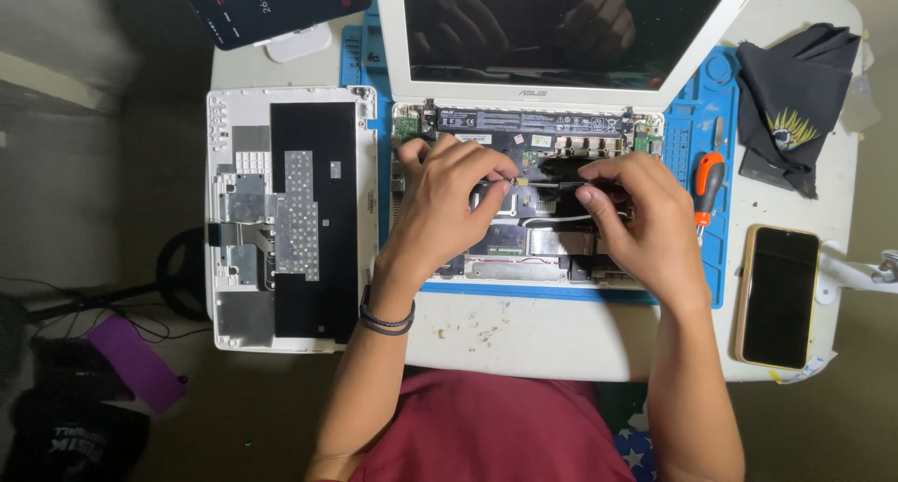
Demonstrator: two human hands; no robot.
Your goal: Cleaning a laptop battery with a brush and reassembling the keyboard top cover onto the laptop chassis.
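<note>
My left hand and right hand pinch narrowly at parts inside the opened laptop, steadying them; screwdriver lies just right of it.

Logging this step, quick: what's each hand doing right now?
Left hand: fingers pinched on a small part inside the opened laptop; part too small to tell.
Right hand: pinching a thin dark tool.

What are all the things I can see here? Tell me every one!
laptop: 1, white, opened up, on the blue mat
blue mat: 1, under the laptop
keyboard cover: 1, white and black, left of the laptop
screwdriver: 1, orange handle, on the mat, right
phone: 1, black screen, far right
black cloth: 1, top right
tablet: 1, dark, top left
table: 1, white
wristband: 1, black, left wrist
left hand: inside the laptop
right hand: inside the laptop
</note>
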